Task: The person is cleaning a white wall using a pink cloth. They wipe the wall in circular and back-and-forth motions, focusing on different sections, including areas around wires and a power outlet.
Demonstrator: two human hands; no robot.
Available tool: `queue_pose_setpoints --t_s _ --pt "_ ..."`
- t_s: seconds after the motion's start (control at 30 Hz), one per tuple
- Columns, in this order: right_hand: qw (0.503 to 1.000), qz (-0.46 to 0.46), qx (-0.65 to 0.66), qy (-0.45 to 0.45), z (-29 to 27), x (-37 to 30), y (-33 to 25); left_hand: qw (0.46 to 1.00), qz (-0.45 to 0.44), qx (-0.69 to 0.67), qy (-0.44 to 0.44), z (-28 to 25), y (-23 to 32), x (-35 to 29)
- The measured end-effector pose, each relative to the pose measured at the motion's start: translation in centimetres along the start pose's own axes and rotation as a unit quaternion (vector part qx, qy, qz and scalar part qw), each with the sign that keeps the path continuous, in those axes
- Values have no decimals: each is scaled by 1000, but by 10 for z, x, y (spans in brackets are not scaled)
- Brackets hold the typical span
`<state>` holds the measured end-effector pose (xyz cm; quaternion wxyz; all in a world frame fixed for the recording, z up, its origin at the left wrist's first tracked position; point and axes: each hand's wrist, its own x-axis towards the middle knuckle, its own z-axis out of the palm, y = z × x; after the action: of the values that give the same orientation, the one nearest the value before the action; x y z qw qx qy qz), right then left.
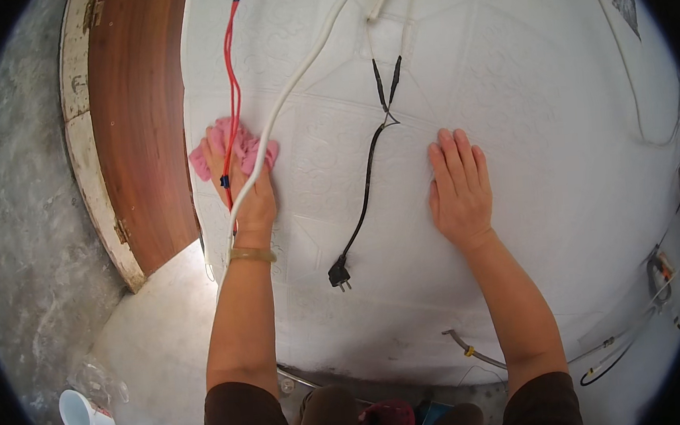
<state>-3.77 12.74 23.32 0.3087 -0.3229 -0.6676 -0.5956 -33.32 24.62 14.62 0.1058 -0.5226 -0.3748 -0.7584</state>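
Observation:
My left hand (258, 209) presses a crumpled pink cloth (202, 166) onto the white embossed tabletop cover (364, 314), near its left edge. Red wires (230, 61) and a thick white cable (297, 72) pass in front of this hand and hide part of its fingers. Farther right, my right hand (462, 191) lies flat on the white cover, fingers stretched out and holding nothing. Between the two hands hangs a black power cord (368, 174) with a two-pin plug (338, 273) at its lower end.
Left of the cover is a brown wooden door (141, 124) in a worn white frame. A white bucket (93, 420) stands on the floor at lower left. A grey hose end (479, 353) lies by the near edge. Cables and a clip (662, 271) hang at right.

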Motion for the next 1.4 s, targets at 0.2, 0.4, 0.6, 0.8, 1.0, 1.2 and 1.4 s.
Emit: queue_pose_setpoints --t_s 0.2,0.4,0.6,0.8,1.0,1.2,1.4 --pt "1000 9 -5 12 4 1 -1 994 -77 77 -3 -8 -30 -104" --pt "999 5 -31 13 6 2 -6 987 -148 62 -5 -17 -30 -182" --pt "1000 8 -2 -15 5 4 -10 986 -160 41 36 -17 -21 -172" --pt "1000 1 -15 -1 10 6 -11 972 -193 121 51 -16 -91 -166" --pt "1000 3 -5 3 14 8 -14 976 -139 87 145 -11 -73 -140" --pt "1000 8 -7 -1 11 10 -13 982 -187 3 26 -9 -35 -187" --pt "1000 9 -15 9 11 0 -6 990 -138 10 -28 -11 -4 -201"
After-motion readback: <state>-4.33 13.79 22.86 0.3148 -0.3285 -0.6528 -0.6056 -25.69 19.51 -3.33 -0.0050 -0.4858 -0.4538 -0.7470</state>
